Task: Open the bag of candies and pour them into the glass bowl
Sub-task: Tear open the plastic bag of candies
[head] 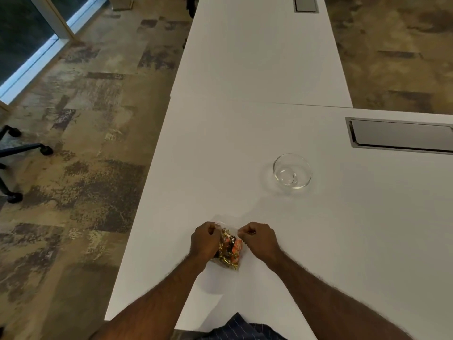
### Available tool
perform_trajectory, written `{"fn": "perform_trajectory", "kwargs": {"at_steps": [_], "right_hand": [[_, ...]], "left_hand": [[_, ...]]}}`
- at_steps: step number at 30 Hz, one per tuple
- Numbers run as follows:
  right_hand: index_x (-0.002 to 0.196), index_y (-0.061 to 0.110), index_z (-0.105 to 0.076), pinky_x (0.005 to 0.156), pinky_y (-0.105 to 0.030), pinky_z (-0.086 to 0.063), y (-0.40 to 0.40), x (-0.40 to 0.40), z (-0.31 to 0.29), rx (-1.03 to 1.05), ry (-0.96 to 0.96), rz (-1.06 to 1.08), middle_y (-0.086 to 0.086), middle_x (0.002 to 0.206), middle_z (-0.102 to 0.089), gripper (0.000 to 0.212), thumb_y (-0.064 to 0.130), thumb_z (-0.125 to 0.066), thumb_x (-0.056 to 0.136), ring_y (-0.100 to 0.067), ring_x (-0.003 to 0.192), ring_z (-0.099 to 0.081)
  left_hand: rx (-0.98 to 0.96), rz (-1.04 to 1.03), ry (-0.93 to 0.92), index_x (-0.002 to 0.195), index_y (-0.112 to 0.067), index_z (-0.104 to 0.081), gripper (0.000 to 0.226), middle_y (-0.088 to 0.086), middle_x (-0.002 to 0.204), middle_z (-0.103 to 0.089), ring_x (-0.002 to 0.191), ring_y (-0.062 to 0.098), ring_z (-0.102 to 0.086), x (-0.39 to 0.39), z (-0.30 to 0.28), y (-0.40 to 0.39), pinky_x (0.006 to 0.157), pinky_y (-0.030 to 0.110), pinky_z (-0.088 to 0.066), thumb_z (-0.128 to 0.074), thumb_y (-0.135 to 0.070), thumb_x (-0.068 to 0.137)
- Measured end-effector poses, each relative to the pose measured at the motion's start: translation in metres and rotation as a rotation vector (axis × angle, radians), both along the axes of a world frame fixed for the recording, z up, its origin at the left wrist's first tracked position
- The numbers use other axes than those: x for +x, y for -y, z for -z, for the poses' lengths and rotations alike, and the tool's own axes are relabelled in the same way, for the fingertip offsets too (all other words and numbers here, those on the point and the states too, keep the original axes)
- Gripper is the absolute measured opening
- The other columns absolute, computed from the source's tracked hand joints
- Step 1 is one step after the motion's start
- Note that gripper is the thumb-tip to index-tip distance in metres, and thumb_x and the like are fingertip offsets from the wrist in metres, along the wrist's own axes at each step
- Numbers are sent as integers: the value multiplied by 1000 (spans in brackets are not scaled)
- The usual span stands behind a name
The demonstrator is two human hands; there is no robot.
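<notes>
A clear plastic bag of candies, with orange and gold wrappers inside, is held just above the white table near its front edge. My left hand pinches the bag's top left corner and my right hand pinches the top right corner, both fists closed on the plastic. The glass bowl stands empty and upright on the table, further away and to the right of my hands.
A grey cable hatch is set into the table at the right, and another hatch lies at the far end. An office chair base stands on the patterned carpet at the left. The table's left edge is close to my left forearm.
</notes>
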State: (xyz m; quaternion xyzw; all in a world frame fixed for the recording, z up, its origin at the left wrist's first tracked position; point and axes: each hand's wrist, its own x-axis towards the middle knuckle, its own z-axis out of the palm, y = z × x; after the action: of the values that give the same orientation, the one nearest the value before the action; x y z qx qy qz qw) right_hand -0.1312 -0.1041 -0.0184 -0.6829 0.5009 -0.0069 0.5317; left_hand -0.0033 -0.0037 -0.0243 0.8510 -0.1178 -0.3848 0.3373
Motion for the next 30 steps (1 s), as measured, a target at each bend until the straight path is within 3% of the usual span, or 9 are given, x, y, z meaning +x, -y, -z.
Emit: {"fn": "perform_trajectory", "kwargs": {"at_steps": [5,8,10,13,16,19,23,27,30], "right_hand": [[69,23,-69,61,-8,-42,-1,-6,-11,-167,84,14,12,74,-69,13,20,-75,80,-1,71,-61],[65,25,-66,59,-11,-44,-7,-9,-14,-230,168,59,10,70,-67,20,15,-76,77,-4,70,-61],[67,24,-66,59,-12,-46,-12,-9,-17,-260,214,64,9,71,-67,18,16,-77,78,-6,71,-62],[75,17,-67,60,-15,-48,-20,-7,-18,-295,234,25,8,72,-64,10,15,-74,82,-8,69,-61],[80,18,-67,62,-15,-48,-25,-11,-20,-287,200,-22,9,75,-62,7,13,-72,83,-7,69,-60],[85,17,-70,65,-10,-47,-26,-16,-24,-246,195,-102,9,78,-65,2,17,-71,84,-5,71,-61],[94,15,-71,70,-8,-47,-24,-19,-31,-172,167,-129,5,86,-73,13,25,-63,91,-3,76,-64],[97,12,-66,73,-27,-58,-20,-20,-41,-39,105,-55,-3,86,-76,25,35,-58,94,-14,75,-71],[94,10,-64,72,-34,-61,-19,-22,-45,1,69,-77,-6,82,-75,24,33,-56,94,-18,72,-72]], "left_hand": [[-116,-16,93,111,-21,-57,25,0,96,-65,86,13,-61,-9,-14,3,64,14,-44,-65,-25,87],[-171,-50,195,88,-20,-57,19,-3,83,-62,75,11,-59,-22,-24,0,59,11,-41,-69,-34,83],[-199,-33,106,78,-21,-60,25,-3,75,-64,68,9,-60,-31,-29,0,56,12,-44,-62,-44,86],[-209,-40,-28,78,-17,-65,35,1,76,-69,69,9,-62,-39,-35,4,60,16,-47,-54,-49,89],[-159,-66,-28,78,-12,-65,28,4,78,-70,73,17,-63,-43,-39,7,61,22,-48,-54,-34,92],[-130,-41,4,75,-15,-64,21,1,74,-68,68,14,-61,-41,-44,6,57,20,-45,-51,-20,90],[-127,38,25,80,-14,-70,18,1,76,-72,72,16,-67,-39,-48,1,65,28,-56,-58,-23,90],[-126,163,53,86,-17,-75,16,0,81,-75,72,11,-68,-38,-50,-3,67,21,-55,-66,-31,87],[-124,267,90,90,-14,-77,15,0,83,-76,71,9,-68,-38,-52,-7,66,14,-51,-69,-27,85]]}}
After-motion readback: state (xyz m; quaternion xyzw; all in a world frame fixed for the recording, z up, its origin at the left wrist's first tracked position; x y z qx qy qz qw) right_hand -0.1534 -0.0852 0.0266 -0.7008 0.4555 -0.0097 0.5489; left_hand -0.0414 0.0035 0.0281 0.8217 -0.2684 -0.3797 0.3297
